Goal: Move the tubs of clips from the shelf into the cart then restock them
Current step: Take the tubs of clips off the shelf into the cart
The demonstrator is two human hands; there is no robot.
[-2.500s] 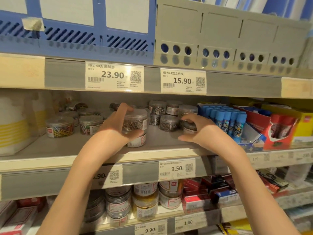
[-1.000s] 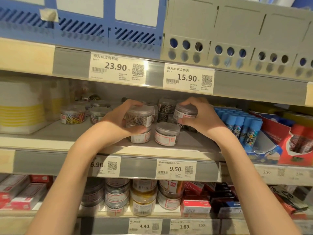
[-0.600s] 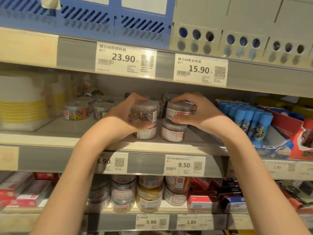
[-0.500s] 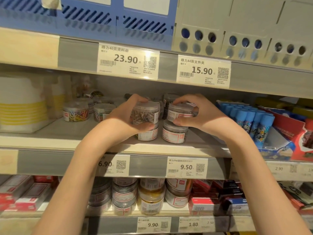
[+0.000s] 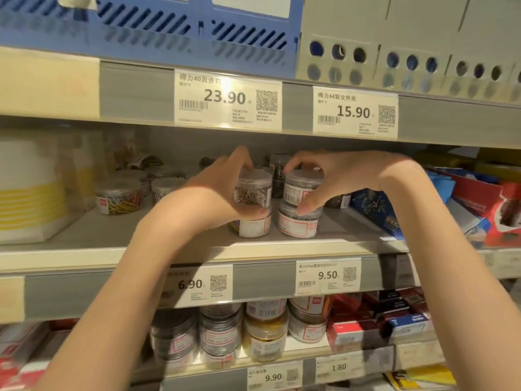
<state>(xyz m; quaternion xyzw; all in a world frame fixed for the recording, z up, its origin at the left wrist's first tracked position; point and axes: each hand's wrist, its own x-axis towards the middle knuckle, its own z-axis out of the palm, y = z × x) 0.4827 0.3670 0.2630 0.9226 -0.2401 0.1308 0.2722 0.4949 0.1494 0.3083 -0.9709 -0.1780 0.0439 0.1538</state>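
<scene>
Fingers of the left hand (image 5: 214,193) curl round the upper tub on the left (image 5: 253,187), thumb beneath near the seam with the lower left tub (image 5: 252,226). The right hand (image 5: 338,179) likewise has its grip clamped on the upper tub on the right (image 5: 303,187), which sits on the lower right tub (image 5: 298,222). Both stacks stand near the front edge of the shelf (image 5: 112,235), just beside each other. Each tub is upright, a short cylinder with axis vertical, lid up, labels facing outward. No cart shows, so whether this is clearing or restocking is unclear; judged from the front placement, restocking. Next likely means letting go squarely so neither stack topples. Further tubs (image 5: 118,197) stand behind and to the left.
</scene>
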